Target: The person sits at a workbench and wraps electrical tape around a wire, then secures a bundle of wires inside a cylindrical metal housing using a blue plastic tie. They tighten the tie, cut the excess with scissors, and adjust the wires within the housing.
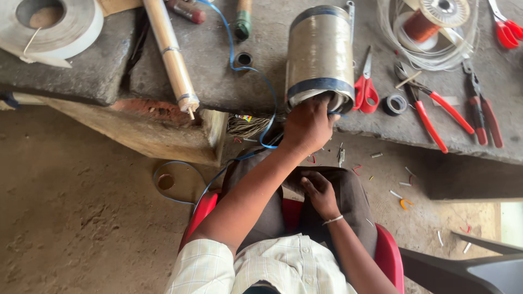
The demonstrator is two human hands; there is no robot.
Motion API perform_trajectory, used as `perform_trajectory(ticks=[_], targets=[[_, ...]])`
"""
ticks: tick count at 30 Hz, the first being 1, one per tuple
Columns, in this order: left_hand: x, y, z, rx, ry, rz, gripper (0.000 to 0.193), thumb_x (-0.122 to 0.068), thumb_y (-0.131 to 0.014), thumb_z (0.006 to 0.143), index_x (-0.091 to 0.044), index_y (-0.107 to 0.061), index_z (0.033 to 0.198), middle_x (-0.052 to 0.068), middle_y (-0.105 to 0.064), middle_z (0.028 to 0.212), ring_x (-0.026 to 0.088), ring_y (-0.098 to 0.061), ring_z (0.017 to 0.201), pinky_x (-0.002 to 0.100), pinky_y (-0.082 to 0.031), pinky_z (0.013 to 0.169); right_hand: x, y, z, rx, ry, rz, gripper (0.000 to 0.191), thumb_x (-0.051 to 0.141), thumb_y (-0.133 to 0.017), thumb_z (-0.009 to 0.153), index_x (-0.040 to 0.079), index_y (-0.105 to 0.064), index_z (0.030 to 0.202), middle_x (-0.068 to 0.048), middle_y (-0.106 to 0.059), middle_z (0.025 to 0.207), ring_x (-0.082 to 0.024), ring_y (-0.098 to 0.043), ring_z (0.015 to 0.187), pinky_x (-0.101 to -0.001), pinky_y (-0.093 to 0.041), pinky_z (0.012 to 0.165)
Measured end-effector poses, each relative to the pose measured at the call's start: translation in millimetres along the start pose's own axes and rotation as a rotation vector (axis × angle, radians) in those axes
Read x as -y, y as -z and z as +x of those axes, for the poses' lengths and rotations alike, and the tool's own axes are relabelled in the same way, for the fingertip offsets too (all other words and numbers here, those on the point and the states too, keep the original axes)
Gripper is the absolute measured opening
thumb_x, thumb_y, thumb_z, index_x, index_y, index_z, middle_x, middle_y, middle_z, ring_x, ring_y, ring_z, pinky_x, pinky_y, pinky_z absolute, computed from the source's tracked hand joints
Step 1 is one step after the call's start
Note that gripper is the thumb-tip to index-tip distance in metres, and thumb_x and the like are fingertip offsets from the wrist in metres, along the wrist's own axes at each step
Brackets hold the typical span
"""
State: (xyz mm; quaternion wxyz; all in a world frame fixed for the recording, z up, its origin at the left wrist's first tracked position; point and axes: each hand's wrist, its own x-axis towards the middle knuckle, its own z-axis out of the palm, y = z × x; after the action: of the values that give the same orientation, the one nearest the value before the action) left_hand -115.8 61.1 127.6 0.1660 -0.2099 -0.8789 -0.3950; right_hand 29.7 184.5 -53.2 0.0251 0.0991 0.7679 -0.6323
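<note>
Two hands in view, both the person's own. Left hand (308,126) reaches forward to the near end of a large wound cylinder (320,51) lying on its side on the grey stone surface (218,71); fingers curl over the cylinder's lower rim, gripping it at the open end. Cylinder is wrapped in shiny brownish film with dark bands at each end, and sits at the surface's front edge.

Right hand (320,193) rests on the person's lap, fingers loosely bent, holding nothing that can be made out; a thin bracelet at the wrist.

Just right of the cylinder: red-handled scissors (366,87), then a small roll of black tape (394,104), then red-handled pliers (436,111). Farther right, a second pair of pliers with dark red grips (482,111). Behind them, a spool of copper wire (433,19) inside loops of clear tubing.

Left of the cylinder, a blue strap (248,68) runs across the surface and drops over the edge. A long tan rolled tube (171,54) lies farther left, and a big roll of white tape (52,24) at the far left corner.

Person sits on a red chair (389,253); dirt floor below, scattered with small wire offcuts.
</note>
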Motion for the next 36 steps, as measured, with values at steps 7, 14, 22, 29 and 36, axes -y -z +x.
perform_trajectory(ticks=[7, 14, 22, 29, 36], targets=[[-9, -3, 9, 0.194, 0.074, 0.032, 0.036, -0.03, -0.068, 0.092, -0.002, -0.066, 0.115, 0.023, -0.071, 0.103, 0.043, -0.069, 0.096, 0.053, -0.054, 0.085, 13, -2, -7, 0.094, -0.04, -0.17, 0.03, 0.022, -0.071, 0.096, 0.002, -0.071, 0.119, -0.006, -0.068, 0.079, -0.01, -0.058, 0.071, -0.0289, -0.051, 0.065], [-14, -11, 29, 0.321, 0.194, -0.026, 0.038, -0.028, -0.069, 0.088, 0.0, -0.064, 0.114, 0.025, -0.07, 0.111, 0.043, -0.066, 0.108, 0.051, -0.052, 0.093, 28, 3, -12, 0.105, 0.037, -0.327, 0.031, 0.027, -0.072, 0.093, 0.006, -0.072, 0.116, -0.012, -0.073, 0.082, -0.016, -0.064, 0.067, -0.0325, -0.054, 0.066], [-7, -22, 17, 0.143, 0.058, -0.035, 0.035, -0.028, -0.072, 0.09, 0.0, -0.065, 0.11, 0.025, -0.069, 0.103, 0.045, -0.067, 0.097, 0.054, -0.052, 0.084, 32, 7, -14, 0.11, 0.253, -0.32, 0.03, 0.026, -0.07, 0.096, 0.005, -0.072, 0.117, -0.016, -0.076, 0.101, -0.022, -0.074, 0.088, -0.0338, -0.056, 0.078], [-11, -26, 0, -0.138, 0.001, -0.183, 0.021, -0.021, -0.072, 0.091, -0.003, -0.065, 0.101, 0.021, -0.07, 0.099, 0.044, -0.067, 0.092, 0.054, -0.053, 0.079, 36, 9, -18, 0.13, 0.189, -0.356, 0.029, 0.02, -0.071, 0.092, 0.006, -0.072, 0.117, -0.016, -0.076, 0.1, -0.022, -0.077, 0.09, -0.0337, -0.058, 0.08], [-11, -16, 3, -0.157, -0.137, -0.137, 0.025, -0.024, -0.072, 0.095, -0.001, -0.063, 0.097, 0.022, -0.067, 0.097, 0.045, -0.066, 0.089, 0.055, -0.052, 0.077, 37, 1, -15, 0.158, 0.216, -0.39, 0.028, 0.019, -0.073, 0.09, 0.004, -0.071, 0.114, -0.018, -0.076, 0.1, -0.026, -0.077, 0.09, -0.0357, -0.059, 0.078]])
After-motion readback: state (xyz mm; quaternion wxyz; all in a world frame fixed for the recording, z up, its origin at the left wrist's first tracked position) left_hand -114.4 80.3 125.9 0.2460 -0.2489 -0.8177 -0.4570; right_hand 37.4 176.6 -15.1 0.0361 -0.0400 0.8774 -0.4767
